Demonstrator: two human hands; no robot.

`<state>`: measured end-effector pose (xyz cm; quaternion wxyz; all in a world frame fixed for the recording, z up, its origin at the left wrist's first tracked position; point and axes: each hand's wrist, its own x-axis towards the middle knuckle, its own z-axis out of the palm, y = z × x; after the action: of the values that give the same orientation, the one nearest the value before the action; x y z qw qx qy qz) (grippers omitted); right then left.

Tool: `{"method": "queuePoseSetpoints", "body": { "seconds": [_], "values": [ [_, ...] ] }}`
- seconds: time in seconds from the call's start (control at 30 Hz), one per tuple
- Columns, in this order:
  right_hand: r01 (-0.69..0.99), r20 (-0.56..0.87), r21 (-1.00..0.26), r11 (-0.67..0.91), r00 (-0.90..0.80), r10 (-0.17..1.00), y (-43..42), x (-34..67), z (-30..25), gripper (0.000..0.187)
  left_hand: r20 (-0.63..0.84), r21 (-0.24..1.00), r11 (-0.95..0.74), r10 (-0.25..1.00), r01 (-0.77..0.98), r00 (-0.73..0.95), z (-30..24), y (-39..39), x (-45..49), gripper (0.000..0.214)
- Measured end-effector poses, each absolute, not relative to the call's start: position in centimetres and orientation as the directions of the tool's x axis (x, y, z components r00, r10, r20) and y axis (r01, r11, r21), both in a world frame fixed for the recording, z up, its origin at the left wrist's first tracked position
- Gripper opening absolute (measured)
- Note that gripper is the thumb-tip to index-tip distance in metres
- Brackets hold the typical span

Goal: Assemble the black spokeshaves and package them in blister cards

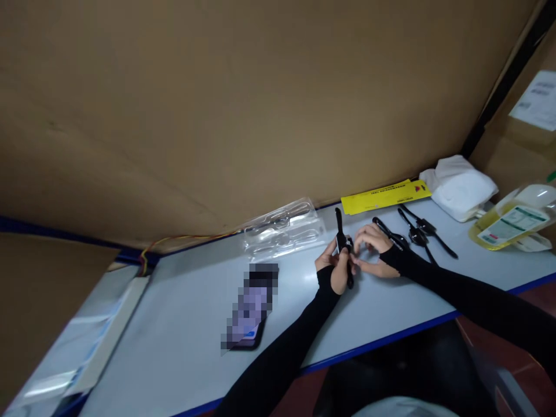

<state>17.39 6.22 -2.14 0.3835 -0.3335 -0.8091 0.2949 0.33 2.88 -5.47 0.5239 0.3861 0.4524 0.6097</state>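
Observation:
My left hand (334,267) is closed around the middle of a black spokeshave (339,220), its thumb lying over the metal centre. One handle points away toward the back wall, and the other sticks out below the palm. At the spokeshave's right side is my right hand (374,250), thumb and fingers curled in a pinch against its centre; the exact contact is too small to make out. Beyond that hand lie more black spokeshaves: one (388,233) partly hidden by the wrist, a second (417,236), and a third (429,227).
Clear plastic blister packs (282,230) lie along the cardboard wall (260,116). Yellow printed cards (384,198), a white bag (460,186) and a jug of yellow liquid (512,226) stand toward the right. A phone (252,307) rests on the table (174,324).

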Motion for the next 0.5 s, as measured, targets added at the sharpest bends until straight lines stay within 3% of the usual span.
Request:
{"method": "queuePoseSetpoints", "body": {
  "seconds": [0.1,0.23,0.4,0.5],
  "values": [
    [0.294,0.439,-0.749,0.594,-0.453,0.776,6.1,17.2,-2.1,0.036,-0.013,0.960,-0.031,0.988,-0.277,-0.155,-4.7,2.6,0.3,0.073],
    [0.240,0.433,-0.763,0.601,-0.500,0.750,6.0,17.0,-2.3,0.010,-0.014,0.978,-0.016,0.990,-0.209,-0.141,-4.2,2.3,0.1,0.062],
    [0.311,0.399,-0.796,0.519,-0.375,0.837,5.7,16.9,-2.7,0.041,-0.047,0.981,0.018,0.988,-0.194,-0.144,-3.5,2.1,-0.1,0.065],
    [0.287,0.444,-0.768,0.573,-0.408,0.798,6.0,17.3,-3.0,0.011,-0.050,0.983,0.023,0.988,-0.183,-0.145,-3.4,2.2,-0.1,0.063]
  ]
}}
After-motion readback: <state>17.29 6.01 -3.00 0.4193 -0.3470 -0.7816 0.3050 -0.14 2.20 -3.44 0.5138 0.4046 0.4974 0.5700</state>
